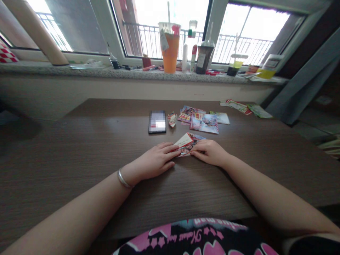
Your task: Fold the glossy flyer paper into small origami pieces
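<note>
A colourful printed sheet of paper (185, 141) lies on the brown table (106, 170), with one corner folded over to show a pale side edged in red. My left hand (160, 159), a silver bangle on its wrist, rests flat with fingers spread, its fingertips on the paper's left part. My right hand (211, 152) pinches the paper's right edge between thumb and curled fingers. Beyond the paper are a phone (157, 122), its screen blurred, and a crumpled scrap of paper (172, 119).
Several printed leaflets (204, 123) lie behind the right hand, and more leaflets (239, 107) at the table's far right. On the windowsill (127, 72) stand a tall orange drink cup (170, 51), a dark drink cup (204, 58), a yellow jar (269, 67) and pens.
</note>
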A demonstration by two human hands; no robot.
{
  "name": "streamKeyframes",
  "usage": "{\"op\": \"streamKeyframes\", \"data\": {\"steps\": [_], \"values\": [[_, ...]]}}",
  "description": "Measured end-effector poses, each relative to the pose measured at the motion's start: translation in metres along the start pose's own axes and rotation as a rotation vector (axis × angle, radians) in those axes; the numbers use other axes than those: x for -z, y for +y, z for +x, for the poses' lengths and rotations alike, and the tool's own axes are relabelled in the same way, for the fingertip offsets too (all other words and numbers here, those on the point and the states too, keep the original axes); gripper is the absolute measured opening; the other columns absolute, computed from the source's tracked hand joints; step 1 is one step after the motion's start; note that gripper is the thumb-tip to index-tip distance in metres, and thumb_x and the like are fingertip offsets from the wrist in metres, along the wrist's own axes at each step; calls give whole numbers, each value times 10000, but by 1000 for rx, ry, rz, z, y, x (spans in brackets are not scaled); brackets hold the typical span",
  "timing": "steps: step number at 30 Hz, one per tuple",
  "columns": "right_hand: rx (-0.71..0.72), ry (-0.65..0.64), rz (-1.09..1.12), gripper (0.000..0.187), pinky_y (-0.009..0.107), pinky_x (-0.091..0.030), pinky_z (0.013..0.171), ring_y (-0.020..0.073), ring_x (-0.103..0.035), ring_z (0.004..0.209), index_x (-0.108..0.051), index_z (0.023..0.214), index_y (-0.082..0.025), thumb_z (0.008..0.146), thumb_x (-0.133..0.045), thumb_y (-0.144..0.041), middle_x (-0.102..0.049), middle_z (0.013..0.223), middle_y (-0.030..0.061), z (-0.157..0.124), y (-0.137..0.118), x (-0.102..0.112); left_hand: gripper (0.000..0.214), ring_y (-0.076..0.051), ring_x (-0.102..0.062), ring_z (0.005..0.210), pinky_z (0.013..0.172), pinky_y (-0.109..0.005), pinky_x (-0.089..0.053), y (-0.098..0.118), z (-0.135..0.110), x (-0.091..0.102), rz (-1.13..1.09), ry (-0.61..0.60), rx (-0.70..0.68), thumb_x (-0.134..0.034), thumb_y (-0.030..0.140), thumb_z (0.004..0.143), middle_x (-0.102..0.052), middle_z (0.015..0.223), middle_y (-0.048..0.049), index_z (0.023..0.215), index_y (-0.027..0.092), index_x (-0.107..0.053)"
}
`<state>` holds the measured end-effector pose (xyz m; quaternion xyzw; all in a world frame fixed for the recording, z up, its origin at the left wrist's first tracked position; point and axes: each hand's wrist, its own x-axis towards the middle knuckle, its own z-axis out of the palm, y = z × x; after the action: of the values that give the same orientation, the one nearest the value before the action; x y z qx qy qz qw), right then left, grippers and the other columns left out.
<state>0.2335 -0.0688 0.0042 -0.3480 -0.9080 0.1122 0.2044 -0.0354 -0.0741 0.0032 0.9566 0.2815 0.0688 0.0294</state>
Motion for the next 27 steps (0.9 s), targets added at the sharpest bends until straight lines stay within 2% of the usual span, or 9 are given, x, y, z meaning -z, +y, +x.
{"op": "streamKeyframes", "data": {"steps": [5, 8, 11, 14, 20, 27], "values": [[-250, 23, 122, 262, 223, -355, 545, 113, -517, 567, -701, 783, -164, 897, -526, -322, -647, 639, 4, 1, 6, -2, 605, -270, -177, 1460, 1177, -435, -164, 3, -1, 1, -14, -157, 52, -406, 454, 971, -249, 1575, -39, 1511, 247, -227], [-349, 40, 178, 271, 223, -318, 525, 109, -482, 554, -690, 785, -161, 885, -522, -350, -621, 623, -11, 2, 9, -4, 661, -255, -133, 1472, 1186, -415, -121, 8, 0, 4, -26, -216, 74, -385, 489, 968, -215, 1581, -75, 1521, 186, -185], [-388, 61, 160, 287, 230, -304, 532, 112, -471, 563, -663, 731, -164, 875, -521, -367, -604, 619, -13, 3, 11, -5, 712, -228, -132, 1474, 1189, -374, -116, 12, 0, 4, -36, -229, 71, -370, 506, 968, -184, 1585, -108, 1527, 136, -130], [-396, 69, 62, 279, 237, -305, 548, 119, -476, 585, -624, 669, -170, 857, -539, -357, -593, 631, -4, 4, 11, -5, 720, -222, -121, 1476, 1191, -372, -102, 14, -1, 2, -14, -204, 33, -356, 532, 967, -157, 1590, -99, 1532, 160, -110], [-447, 83, -81, 221, 243, -354, 611, 145, -545, 699, -627, 740, -193, 845, -562, -376, -637, 807, 30, 7, 8, -6, 733, -244, -108, 1477, 1191, -393, -92, 17, 0, 3, 19, -223, 31, -331, 583, 958, -138, 1590, -104, 1525, 149, -164], [-555, 41, -121, 230, 249, -316, 574, 151, -531, 675, -605, 728, -204, 842, -557, -398, -644, 780, 21, 9, 10, -7, 738, -253, -84, 1479, 1193, -401, -94, 17, 2, 6, -2, -247, 48, -355, 578, 954, -135, 1593, -88, 1524, 148, -170]]}}
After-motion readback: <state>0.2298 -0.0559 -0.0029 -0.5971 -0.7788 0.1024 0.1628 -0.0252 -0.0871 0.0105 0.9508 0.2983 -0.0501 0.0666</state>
